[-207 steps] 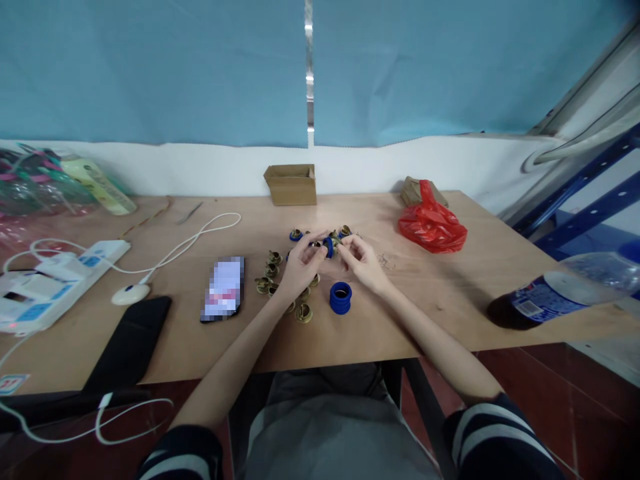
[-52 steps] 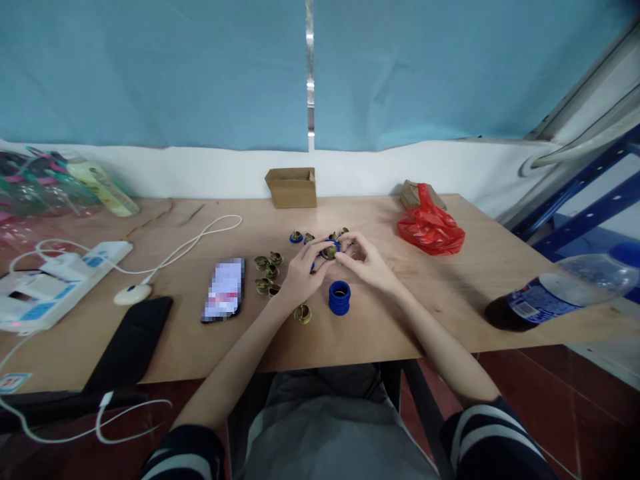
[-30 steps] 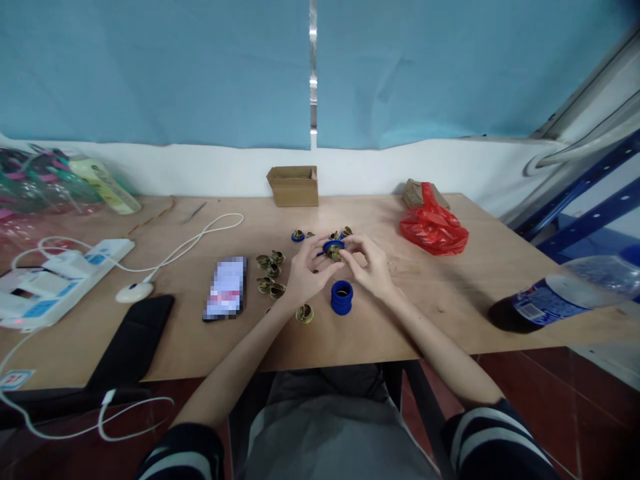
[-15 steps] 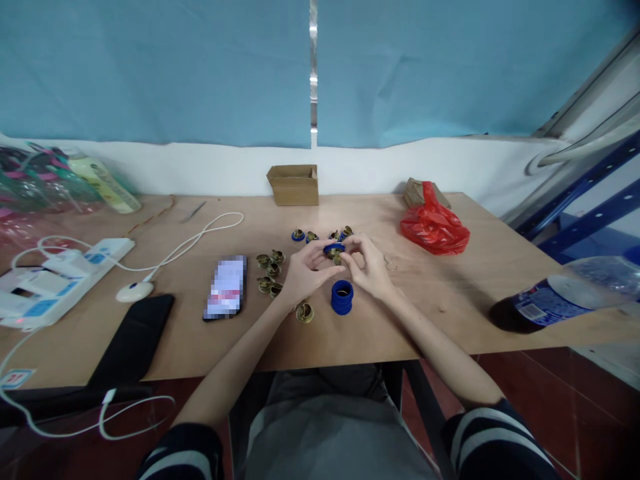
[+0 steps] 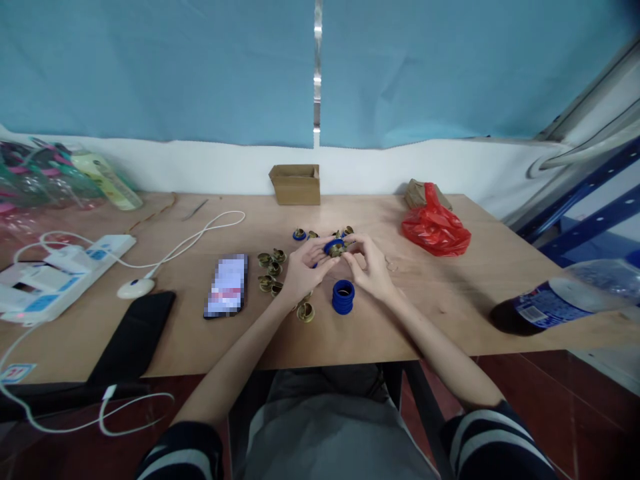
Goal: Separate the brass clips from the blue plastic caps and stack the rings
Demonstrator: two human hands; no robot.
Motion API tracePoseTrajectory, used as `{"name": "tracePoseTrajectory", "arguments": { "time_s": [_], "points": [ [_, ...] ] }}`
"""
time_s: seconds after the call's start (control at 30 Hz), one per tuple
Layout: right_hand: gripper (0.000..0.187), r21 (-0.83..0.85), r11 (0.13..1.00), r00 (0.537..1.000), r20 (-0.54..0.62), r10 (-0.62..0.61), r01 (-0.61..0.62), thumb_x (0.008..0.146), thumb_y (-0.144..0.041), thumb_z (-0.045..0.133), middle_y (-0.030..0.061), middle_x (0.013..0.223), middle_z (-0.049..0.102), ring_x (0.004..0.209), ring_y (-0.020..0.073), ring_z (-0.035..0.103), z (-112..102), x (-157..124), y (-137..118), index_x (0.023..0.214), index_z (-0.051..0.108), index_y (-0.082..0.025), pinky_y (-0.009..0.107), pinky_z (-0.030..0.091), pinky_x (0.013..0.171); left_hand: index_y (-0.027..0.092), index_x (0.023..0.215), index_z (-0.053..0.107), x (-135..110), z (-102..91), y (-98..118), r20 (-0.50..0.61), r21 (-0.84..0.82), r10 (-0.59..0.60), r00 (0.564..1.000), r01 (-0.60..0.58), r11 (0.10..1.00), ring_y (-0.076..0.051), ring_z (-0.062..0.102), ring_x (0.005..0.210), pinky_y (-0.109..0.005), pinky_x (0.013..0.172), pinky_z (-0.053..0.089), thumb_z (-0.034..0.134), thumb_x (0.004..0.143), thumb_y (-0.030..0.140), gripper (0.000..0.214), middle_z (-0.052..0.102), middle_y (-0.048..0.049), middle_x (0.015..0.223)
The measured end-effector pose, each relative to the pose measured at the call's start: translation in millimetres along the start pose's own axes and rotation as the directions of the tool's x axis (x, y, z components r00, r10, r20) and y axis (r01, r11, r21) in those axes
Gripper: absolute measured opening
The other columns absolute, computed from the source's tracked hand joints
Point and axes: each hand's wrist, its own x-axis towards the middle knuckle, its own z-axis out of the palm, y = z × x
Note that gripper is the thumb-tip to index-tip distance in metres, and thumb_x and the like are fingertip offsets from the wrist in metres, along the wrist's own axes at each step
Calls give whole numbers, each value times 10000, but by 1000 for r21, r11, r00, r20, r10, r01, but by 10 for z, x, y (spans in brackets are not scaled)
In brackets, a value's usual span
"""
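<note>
Both hands meet above the middle of the wooden table [image 5: 380, 333]. My left hand [image 5: 300, 270] and my right hand [image 5: 369, 267] pinch one small brass fitting with a blue ring [image 5: 334, 248] between their fingertips. Just below them stands a stack of blue rings [image 5: 343, 297]. Several loose brass fittings [image 5: 270, 270] lie left of my left hand, and one more brass fitting [image 5: 305, 312] sits near my left wrist. A few brass fittings with blue rings on them [image 5: 299, 235] lie beyond the hands.
A phone [image 5: 226, 285] and a black case [image 5: 135, 333] lie to the left, with a white cable [image 5: 200, 233] and power strip [image 5: 60, 273]. A cardboard box [image 5: 296, 184] stands at the back, a red plastic bag [image 5: 435, 228] at right, a drink bottle [image 5: 560, 300] on the right edge.
The hands have stayed together over the same spot, turning the brass fitting and blue ring between the fingertips. The view has shifted slightly.
</note>
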Motion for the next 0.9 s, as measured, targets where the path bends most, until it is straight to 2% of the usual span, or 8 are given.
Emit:
{"name": "tracePoseTrajectory", "arguments": {
  "time_s": [0.23,0.4,0.6,0.77,0.9],
  "points": [
    [197,1,1000,999,-23,-28,28,998,-257,547,70,1062,640,808,194,650,-6,8,7,1194,523,-247,389,570,800,187,1214,659,-10,7,17,49,1,34,998,-34,999,-269,704,1190,-439,1076,575,882,728,330,553,725,-135,1269],
    [169,-16,999,998,-37,-53,52,993,-233,554,65,1041,638,794,183,644,22,-2,-13,1161,539,-240,370,573,768,202,1183,667,-15,25,-3,52,3,75,996,-75,997,-260,697,1198,-429,1087,564,899,715,320,535,725,-117,1253],
    [188,-53,997,991,-119,-60,54,990,-204,539,80,1088,636,823,184,647,89,-31,-35,1174,534,-240,366,589,742,212,1211,650,-44,64,16,37,34,89,995,-90,995,-250,695,1198,-419,1081,565,880,748,314,527,720,-105,1254],
    [171,-45,996,978,-190,-84,77,980,-197,555,96,1098,634,956,225,651,143,-53,-54,1146,562,-236,394,602,766,210,1186,654,-38,82,14,22,65,102,995,-103,992,-243,705,1177,-418,1062,575,877,752,321,500,732,-98,1226],
    [174,-55,998,970,-236,-53,41,975,-183,558,87,1089,648,893,218,656,165,-82,-72,1136,580,-243,418,586,773,203,1154,662,-21,90,-14,24,87,132,991,-133,987,-251,712,1156,-438,1042,586,888,736,342,496,741,-99,1180]
  ]
}}
